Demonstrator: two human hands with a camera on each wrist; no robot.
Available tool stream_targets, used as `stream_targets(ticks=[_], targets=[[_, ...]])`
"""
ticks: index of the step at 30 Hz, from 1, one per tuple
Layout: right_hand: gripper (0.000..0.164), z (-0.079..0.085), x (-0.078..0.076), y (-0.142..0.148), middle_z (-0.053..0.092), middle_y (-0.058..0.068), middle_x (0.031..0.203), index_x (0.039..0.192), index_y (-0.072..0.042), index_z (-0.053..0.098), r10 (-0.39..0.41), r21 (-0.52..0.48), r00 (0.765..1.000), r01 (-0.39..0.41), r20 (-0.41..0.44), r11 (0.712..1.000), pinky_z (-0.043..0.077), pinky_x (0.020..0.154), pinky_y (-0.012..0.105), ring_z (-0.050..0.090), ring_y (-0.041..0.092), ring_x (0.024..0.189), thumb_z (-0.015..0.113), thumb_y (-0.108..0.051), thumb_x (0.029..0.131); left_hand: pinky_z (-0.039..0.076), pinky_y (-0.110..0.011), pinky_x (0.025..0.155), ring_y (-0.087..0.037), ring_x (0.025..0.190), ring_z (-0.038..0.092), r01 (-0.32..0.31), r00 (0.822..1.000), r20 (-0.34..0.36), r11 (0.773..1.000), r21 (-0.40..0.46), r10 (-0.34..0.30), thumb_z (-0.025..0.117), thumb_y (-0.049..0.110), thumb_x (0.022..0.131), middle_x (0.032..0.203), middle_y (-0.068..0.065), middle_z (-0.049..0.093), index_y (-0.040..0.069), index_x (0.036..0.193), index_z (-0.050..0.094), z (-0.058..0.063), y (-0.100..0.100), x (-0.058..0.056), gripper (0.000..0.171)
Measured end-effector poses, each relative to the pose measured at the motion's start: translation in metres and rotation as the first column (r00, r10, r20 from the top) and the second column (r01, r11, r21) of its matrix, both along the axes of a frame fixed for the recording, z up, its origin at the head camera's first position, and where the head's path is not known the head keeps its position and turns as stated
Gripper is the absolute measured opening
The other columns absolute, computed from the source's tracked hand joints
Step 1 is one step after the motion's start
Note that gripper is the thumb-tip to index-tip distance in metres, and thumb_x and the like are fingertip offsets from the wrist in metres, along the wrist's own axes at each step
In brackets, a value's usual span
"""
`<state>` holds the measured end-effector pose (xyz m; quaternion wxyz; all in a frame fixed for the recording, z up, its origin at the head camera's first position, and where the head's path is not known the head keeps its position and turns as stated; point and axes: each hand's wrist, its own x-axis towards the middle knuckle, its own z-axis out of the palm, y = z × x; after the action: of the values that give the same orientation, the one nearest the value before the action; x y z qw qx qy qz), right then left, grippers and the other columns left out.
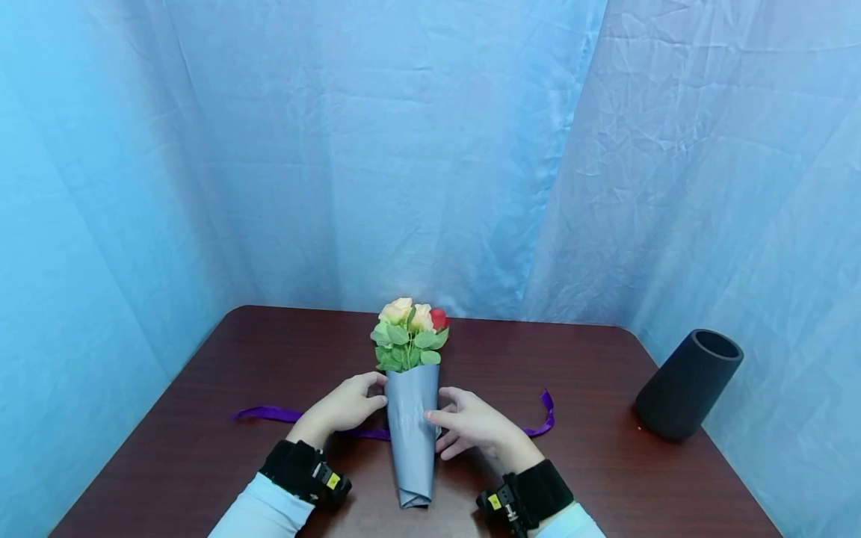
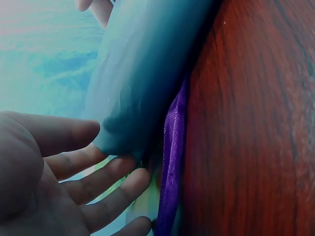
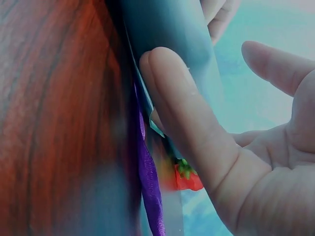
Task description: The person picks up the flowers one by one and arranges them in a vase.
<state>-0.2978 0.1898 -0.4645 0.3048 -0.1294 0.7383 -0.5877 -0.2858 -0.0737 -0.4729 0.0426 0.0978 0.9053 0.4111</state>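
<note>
A small bouquet of cream and red roses (image 1: 421, 320) with green leaves lies on the table, wrapped in grey-blue paper (image 1: 412, 430). Beneath the wrapped part runs a purple ribbon (image 1: 269, 413), its ends out to both sides. My left hand (image 1: 350, 403) is at the paper's upper left edge, fingertips against it, fingers loosely extended in the left wrist view. On the other side my right hand (image 1: 471, 422) has its fingers spread along the paper's right edge. In the right wrist view, the right thumb stands apart from the fingers. Some of the fingertips are hidden behind the paper.
A black vase (image 1: 689, 385) stands near the right edge of the dark wooden table (image 1: 565, 359). Blue cloth (image 1: 417, 149) hangs behind the table and along both sides.
</note>
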Motion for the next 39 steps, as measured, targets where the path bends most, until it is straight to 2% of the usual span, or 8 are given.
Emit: stream_targets(ticks=[8,14,22,31,39], targets=[[0.087,0.000,0.000,-0.001,0.058,0.024,0.132,0.159,0.006,0.016,-0.008,-0.021,1.000,0.008,0.001,1.000,0.061,0.069,0.046,0.071,0.033,0.080,0.070,-0.028,0.099,0.046,-0.052,0.102,-0.032,0.124,0.058,-0.046,0.998,-0.041,0.999,0.019,0.047,0.058,0.007,0.102,0.131,-0.012,0.063,0.001,0.132,0.062,0.003,0.002,-0.001,0.031],[0.086,0.000,0.000,-0.001,0.058,0.025,0.131,0.158,0.007,0.017,-0.005,-0.025,1.000,0.005,-0.007,1.000,0.061,0.069,0.045,0.071,0.032,0.079,0.070,-0.026,0.099,0.048,-0.051,0.098,-0.027,0.119,0.060,-0.066,0.994,-0.090,0.998,0.014,0.067,0.060,0.010,0.102,0.126,-0.006,0.066,0.008,0.126,0.067,0.008,0.004,0.000,0.025],[0.086,0.001,-0.002,0.000,0.059,0.024,0.129,0.158,0.006,0.017,-0.002,-0.028,1.000,0.002,-0.009,1.000,0.061,0.070,0.045,0.072,0.033,0.079,0.070,-0.027,0.099,0.051,-0.049,0.093,-0.023,0.112,0.062,-0.059,0.988,-0.140,0.998,0.035,0.063,0.062,0.011,0.102,0.119,-0.002,0.068,0.011,0.121,0.069,0.018,0.006,0.003,0.020],[0.086,0.004,-0.002,0.000,0.060,0.024,0.128,0.158,0.006,0.018,-0.004,-0.031,1.000,0.004,-0.004,0.999,0.061,0.072,0.047,0.072,0.034,0.082,0.071,-0.026,0.098,0.051,-0.048,0.095,-0.025,0.119,0.060,-0.030,0.984,-0.173,0.997,0.068,0.042,0.063,0.008,0.101,0.126,-0.003,0.066,0.010,0.127,0.069,0.029,0.006,0.008,0.027],[0.084,0.003,-0.002,0.000,0.061,0.024,0.126,0.158,0.007,0.017,-0.008,-0.033,1.000,0.008,0.001,0.999,0.061,0.072,0.047,0.072,0.036,0.083,0.069,-0.024,0.099,0.047,-0.052,0.102,-0.030,0.127,0.057,-0.027,0.996,-0.086,0.999,0.036,0.030,0.059,0.010,0.103,0.133,-0.007,0.064,0.007,0.136,0.062,0.022,-0.004,0.004,0.034]])
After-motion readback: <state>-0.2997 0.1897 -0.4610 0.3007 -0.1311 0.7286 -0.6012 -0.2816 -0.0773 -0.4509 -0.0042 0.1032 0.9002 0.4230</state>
